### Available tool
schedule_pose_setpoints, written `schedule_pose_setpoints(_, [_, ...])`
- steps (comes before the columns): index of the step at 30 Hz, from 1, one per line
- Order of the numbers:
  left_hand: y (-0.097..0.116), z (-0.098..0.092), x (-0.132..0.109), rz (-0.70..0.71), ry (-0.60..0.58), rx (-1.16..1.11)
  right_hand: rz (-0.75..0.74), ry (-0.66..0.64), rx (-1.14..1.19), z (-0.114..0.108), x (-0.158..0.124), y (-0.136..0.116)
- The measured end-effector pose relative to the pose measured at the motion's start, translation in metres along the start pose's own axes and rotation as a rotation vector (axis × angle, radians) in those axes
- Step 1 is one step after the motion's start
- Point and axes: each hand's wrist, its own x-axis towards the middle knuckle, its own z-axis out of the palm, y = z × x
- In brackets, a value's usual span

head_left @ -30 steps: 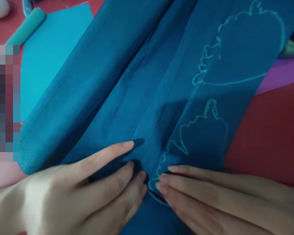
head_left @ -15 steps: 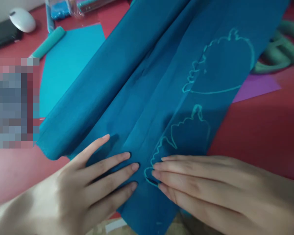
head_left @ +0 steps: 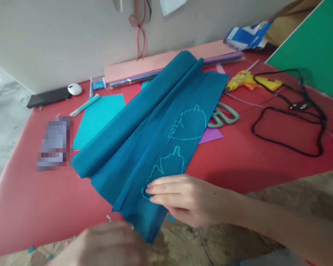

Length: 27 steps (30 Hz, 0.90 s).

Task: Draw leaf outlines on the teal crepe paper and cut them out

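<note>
A partly rolled dark blue sheet (head_left: 138, 147), cloth or paper, lies slantwise over the table, its lower end past the front edge. Two light outlines with scalloped edges are drawn on it. My right hand (head_left: 180, 195) presses flat on the lower outline, fingers stretched out side by side, hiding part of the drawing. Below the sheet's lower left corner is my left hand (head_left: 108, 242), apart from the drawing and smeared by motion, so its fingers are unclear. Green-handled scissors (head_left: 224, 115) stick out from beneath the sheet's right side.
On the red table (head_left: 227, 159) are a yellow glue gun (head_left: 252, 81), a black cable (head_left: 291, 149), a turquoise sheet (head_left: 100, 114), a marker (head_left: 84, 105), purple paper (head_left: 212, 135) and a white mouse (head_left: 74, 89). A green board (head_left: 313, 51) stands at the right.
My left hand has come off the blue sheet and moved down towards the front edge. My right hand stays on the lower outline. The view has pulled back, showing more of the table.
</note>
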Motion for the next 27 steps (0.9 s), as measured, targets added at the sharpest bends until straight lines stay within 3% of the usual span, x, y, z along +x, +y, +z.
schedule_pose_setpoints(3, [-0.030,-0.032,0.015,-0.204,0.091,0.143,0.000,0.028,0.046,-0.001,0.004,-0.003])
schedule_pose_setpoints(5, [-0.063,-0.049,0.029,-0.617,0.171,0.174,0.018,0.108,-0.016,-0.010,0.008,0.000])
schedule_pose_setpoints(6, [-0.080,-0.054,0.037,-0.713,0.177,0.182,0.057,0.165,-0.087,-0.017,0.009,0.005])
schedule_pose_setpoints(10, [-0.126,-0.063,0.071,-0.905,0.111,0.136,0.326,0.429,-0.439,-0.059,0.000,0.046])
schedule_pose_setpoints(13, [-0.136,-0.063,0.091,-0.978,-0.028,0.075,0.465,0.503,-0.628,-0.086,-0.018,0.083])
schedule_pose_setpoints(18, [-0.136,-0.058,0.107,-0.980,-0.193,-0.005,0.475,0.367,-0.759,-0.096,-0.032,0.107])
schedule_pose_setpoints(23, [-0.136,-0.064,0.109,-0.959,-0.204,-0.038,0.396,0.218,-0.813,-0.102,-0.021,0.092])
schedule_pose_setpoints(27, [-0.139,-0.090,0.105,-0.947,-0.162,0.021,0.299,0.101,-0.841,-0.096,-0.013,0.055])
